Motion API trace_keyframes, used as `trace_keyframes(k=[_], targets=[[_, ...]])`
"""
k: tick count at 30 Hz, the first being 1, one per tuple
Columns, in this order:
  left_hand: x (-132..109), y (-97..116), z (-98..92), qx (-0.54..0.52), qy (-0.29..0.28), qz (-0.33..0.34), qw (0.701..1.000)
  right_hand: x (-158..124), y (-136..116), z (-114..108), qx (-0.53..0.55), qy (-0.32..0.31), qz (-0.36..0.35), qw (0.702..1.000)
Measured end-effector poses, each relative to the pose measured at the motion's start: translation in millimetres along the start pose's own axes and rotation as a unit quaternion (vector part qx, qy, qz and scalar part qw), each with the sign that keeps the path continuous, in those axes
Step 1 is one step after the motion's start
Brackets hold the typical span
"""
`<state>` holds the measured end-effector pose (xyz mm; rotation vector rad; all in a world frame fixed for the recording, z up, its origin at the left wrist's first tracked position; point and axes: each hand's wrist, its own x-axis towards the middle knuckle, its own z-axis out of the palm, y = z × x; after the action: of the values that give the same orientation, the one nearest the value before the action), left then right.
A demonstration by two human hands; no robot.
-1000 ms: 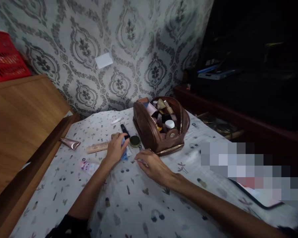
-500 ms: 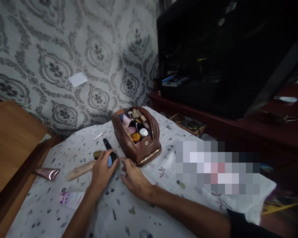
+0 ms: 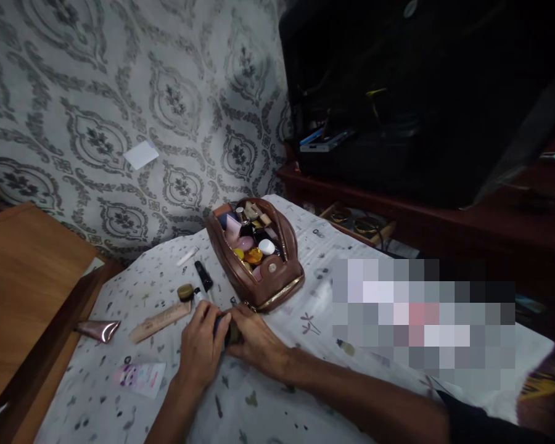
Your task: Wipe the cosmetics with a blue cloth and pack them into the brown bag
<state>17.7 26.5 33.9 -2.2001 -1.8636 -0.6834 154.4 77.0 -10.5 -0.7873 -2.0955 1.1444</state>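
Observation:
My left hand (image 3: 202,339) and my right hand (image 3: 254,342) meet around a dark blue container (image 3: 222,330), mostly hidden by the fingers. Its right end looks dark. Just behind them stands an open brown cosmetics bag (image 3: 277,287), full of bottles, jars and tubes, a white lid (image 3: 266,246) among them. Left of the bag lie a black tube (image 3: 203,275), a thin white stick (image 3: 187,256), an olive-lidded jar (image 3: 185,291) and a long beige tube (image 3: 161,322). Nearer the front is a white and purple tube (image 3: 141,377).
A shiny pinkish tube (image 3: 102,330) lies at the left edge by a wooden panel (image 3: 32,265). A patterned cloth (image 3: 240,401) covers the surface. Behind on the right are a large dark screen (image 3: 398,111) and a small open box (image 3: 358,225). The right side is blurred out.
Both hands have come together around the blue container, which was under my left hand beside the black tube. My right hand was apart from it. The view has shifted slightly.

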Motion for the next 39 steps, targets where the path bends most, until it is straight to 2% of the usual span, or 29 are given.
trace_keyframes(k=[5, 11, 13, 15, 17, 19, 22, 24, 26, 28, 30, 31, 33, 37, 39], targets=[[1.4, -3.9, -7.0, -0.027, 0.007, -0.002, 1.0, -0.2, 0.0, -2.2, -0.05, -0.027, -0.022, 0.998], [-0.2, 8.2, -19.5, -0.106, 0.104, 0.006, 0.989, -1.2, -5.7, -5.2, -0.084, -0.045, -0.04, 0.995], [-2.6, 14.8, -17.4, -0.131, 0.094, 0.025, 0.987, -0.8, -5.3, -3.5, -0.066, -0.046, -0.058, 0.995], [-4.5, 18.6, -12.0, -0.15, 0.06, 0.029, 0.986, -0.5, -4.0, -2.4, -0.042, -0.051, -0.092, 0.994], [-4.6, 17.7, -6.3, -0.184, 0.026, -0.008, 0.983, -0.6, -2.4, -3.1, -0.023, -0.057, -0.116, 0.991], [-2.7, 12.6, -2.7, -0.233, 0.002, -0.08, 0.969, -1.1, -1.1, -4.9, -0.008, -0.061, -0.116, 0.991], [1.0, 1.6, -1.3, -0.323, -0.007, -0.198, 0.925, -1.2, 0.7, -6.6, 0.041, -0.069, -0.113, 0.99], [2.2, -4.5, -0.7, -0.398, 0.005, -0.261, 0.88, -0.5, 1.2, -6.7, 0.095, -0.079, -0.103, 0.987], [2.0, -8.0, 1.0, -0.478, 0.023, -0.311, 0.821, 0.3, 0.2, -6.6, 0.166, -0.09, -0.073, 0.979], [0.7, -8.1, 3.7, -0.545, 0.049, -0.345, 0.762, 0.5, -3.2, -6.9, 0.265, -0.104, -0.043, 0.958], [-1.4, -4.6, 6.7, -0.572, 0.087, -0.361, 0.731, 0.5, -8.4, -7.4, 0.37, -0.119, -0.025, 0.921], [-2.9, -1.8, 8.1, -0.571, 0.107, -0.359, 0.731, 0.5, -11.0, -7.4, 0.415, -0.122, -0.018, 0.902], [-7.0, 4.5, 10.5, -0.544, 0.148, -0.334, 0.755, 0.7, -15.2, -6.4, 0.484, -0.119, 0.007, 0.867], [-18.1, 10.6, 14.8, -0.402, 0.179, -0.201, 0.875, 1.4, -16.6, -2.0, 0.572, -0.07, 0.098, 0.811], [-23.2, 7.5, 17.1, -0.342, 0.169, -0.123, 0.916, 0.9, -15.5, -0.4, 0.582, -0.042, 0.133, 0.801]])
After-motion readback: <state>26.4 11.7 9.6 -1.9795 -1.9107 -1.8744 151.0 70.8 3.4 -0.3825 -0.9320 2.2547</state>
